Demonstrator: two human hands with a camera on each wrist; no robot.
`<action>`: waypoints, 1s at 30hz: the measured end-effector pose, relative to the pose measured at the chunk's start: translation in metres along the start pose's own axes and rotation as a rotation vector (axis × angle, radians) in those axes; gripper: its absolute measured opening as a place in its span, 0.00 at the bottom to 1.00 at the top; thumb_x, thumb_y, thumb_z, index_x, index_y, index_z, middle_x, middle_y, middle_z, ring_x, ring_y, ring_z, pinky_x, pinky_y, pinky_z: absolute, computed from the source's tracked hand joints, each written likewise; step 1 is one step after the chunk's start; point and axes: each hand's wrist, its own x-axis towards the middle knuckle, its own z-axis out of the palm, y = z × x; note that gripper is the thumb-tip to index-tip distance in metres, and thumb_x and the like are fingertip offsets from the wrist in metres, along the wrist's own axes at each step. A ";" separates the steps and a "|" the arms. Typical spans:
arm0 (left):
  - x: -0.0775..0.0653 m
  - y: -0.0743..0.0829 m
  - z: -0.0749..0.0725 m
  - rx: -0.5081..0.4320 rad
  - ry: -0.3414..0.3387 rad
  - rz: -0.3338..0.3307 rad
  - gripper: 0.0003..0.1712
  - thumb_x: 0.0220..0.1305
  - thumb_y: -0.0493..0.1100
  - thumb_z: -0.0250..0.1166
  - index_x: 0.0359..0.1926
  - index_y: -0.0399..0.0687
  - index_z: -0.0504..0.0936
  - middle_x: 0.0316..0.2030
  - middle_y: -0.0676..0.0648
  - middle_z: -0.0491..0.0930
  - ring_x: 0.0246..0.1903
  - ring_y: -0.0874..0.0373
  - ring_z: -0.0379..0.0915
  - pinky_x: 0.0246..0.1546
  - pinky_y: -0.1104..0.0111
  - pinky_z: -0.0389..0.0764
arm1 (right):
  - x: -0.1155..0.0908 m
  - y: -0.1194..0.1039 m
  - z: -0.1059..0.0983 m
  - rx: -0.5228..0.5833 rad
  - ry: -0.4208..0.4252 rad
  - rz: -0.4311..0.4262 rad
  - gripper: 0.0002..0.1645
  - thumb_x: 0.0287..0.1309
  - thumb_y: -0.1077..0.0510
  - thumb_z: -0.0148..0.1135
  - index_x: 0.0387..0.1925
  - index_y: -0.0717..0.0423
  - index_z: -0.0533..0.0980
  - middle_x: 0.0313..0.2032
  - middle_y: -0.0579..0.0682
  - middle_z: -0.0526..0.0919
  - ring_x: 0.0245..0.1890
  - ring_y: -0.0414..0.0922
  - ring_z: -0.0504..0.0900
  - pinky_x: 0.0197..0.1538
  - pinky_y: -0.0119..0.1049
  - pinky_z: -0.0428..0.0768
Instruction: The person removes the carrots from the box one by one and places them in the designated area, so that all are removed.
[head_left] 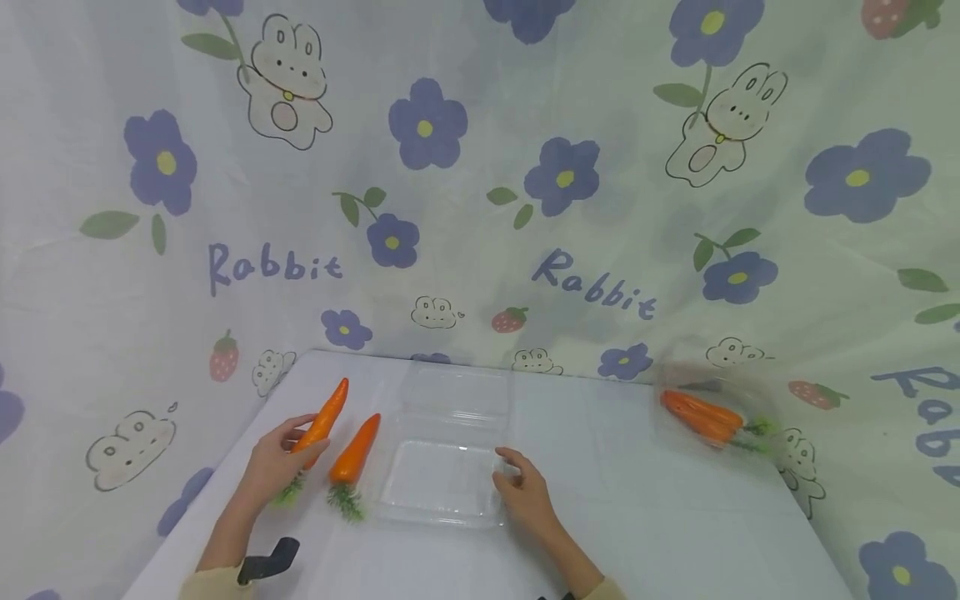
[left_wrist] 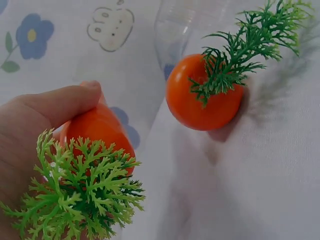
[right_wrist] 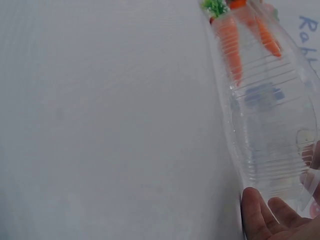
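My left hand (head_left: 276, 462) grips an orange carrot (head_left: 324, 421) with its tip pointing up and away. Its green feathery top (left_wrist: 90, 187) hangs below the hand in the left wrist view. A second carrot (head_left: 354, 454) lies on the table just right of it, beside a clear plastic box (head_left: 442, 514). The box's hinged lid (head_left: 457, 392) is folded back toward the wall. At the box's right edge, my right hand (head_left: 528, 496) holds the rim between thumb and fingers; fingertips (right_wrist: 252, 202) show at the box's end in the right wrist view.
Another clear container (head_left: 667, 417) with several carrots (head_left: 705, 417) in it stands at the back right of the white table (head_left: 637, 517). A rabbit-and-flower printed cloth (head_left: 480, 183) hangs behind and along the sides.
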 end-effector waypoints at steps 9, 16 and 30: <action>0.010 -0.014 0.003 0.024 -0.034 -0.021 0.38 0.62 0.56 0.67 0.65 0.39 0.69 0.50 0.29 0.74 0.46 0.40 0.73 0.38 0.58 0.82 | 0.000 -0.002 0.000 -0.004 -0.002 -0.005 0.25 0.65 0.54 0.60 0.62 0.49 0.72 0.59 0.57 0.73 0.38 0.43 0.77 0.35 0.34 0.78; 0.014 -0.024 0.004 0.048 -0.058 -0.053 0.39 0.61 0.58 0.66 0.65 0.38 0.69 0.51 0.28 0.73 0.45 0.39 0.73 0.39 0.56 0.80 | 0.001 -0.004 0.000 -0.004 0.004 -0.025 0.24 0.64 0.55 0.61 0.62 0.50 0.72 0.58 0.57 0.74 0.36 0.43 0.76 0.34 0.33 0.78; 0.014 -0.034 0.010 0.065 -0.113 -0.097 0.40 0.61 0.60 0.66 0.65 0.37 0.69 0.52 0.27 0.72 0.45 0.40 0.73 0.41 0.53 0.79 | -0.002 0.000 0.000 -0.014 -0.005 -0.025 0.24 0.64 0.55 0.61 0.61 0.49 0.73 0.58 0.58 0.74 0.35 0.42 0.76 0.32 0.33 0.78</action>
